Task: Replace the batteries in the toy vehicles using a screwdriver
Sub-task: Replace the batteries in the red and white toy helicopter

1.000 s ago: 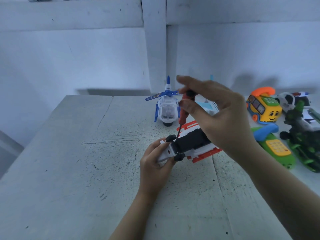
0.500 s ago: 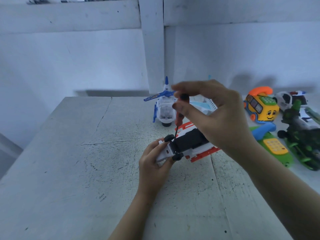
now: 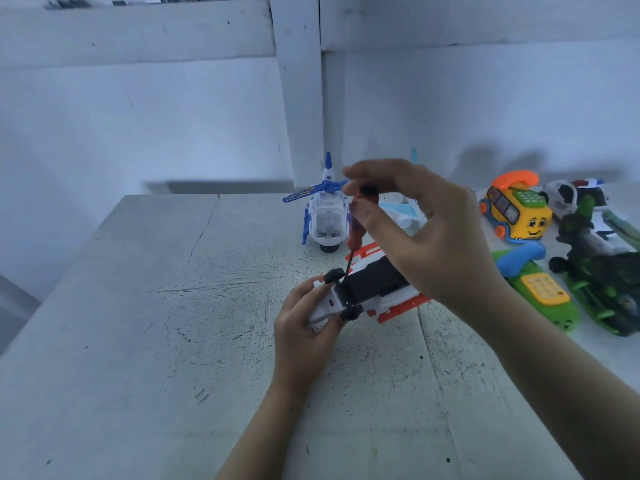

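Note:
A white toy vehicle with red trim (image 3: 372,289) lies upside down on the white table (image 3: 145,323), its black underside and small black wheels facing up. My left hand (image 3: 304,327) grips its near end. My right hand (image 3: 426,230) pinches the top of a red-handled screwdriver (image 3: 355,233) between thumb and fingers. The screwdriver stands almost upright, its dark shaft pointing down at the underside near a wheel. The tip is too small to see clearly.
A white and blue toy helicopter (image 3: 325,216) stands just behind the screwdriver. To the right lie a yellow toy phone bus (image 3: 516,209), a green toy phone (image 3: 540,289), a dark green toy vehicle (image 3: 609,278) and a white police car (image 3: 571,195). A white wall rises behind.
My right hand's fingers have shifted on the screwdriver's handle, as in turning it. The toy and my left hand stay in place.

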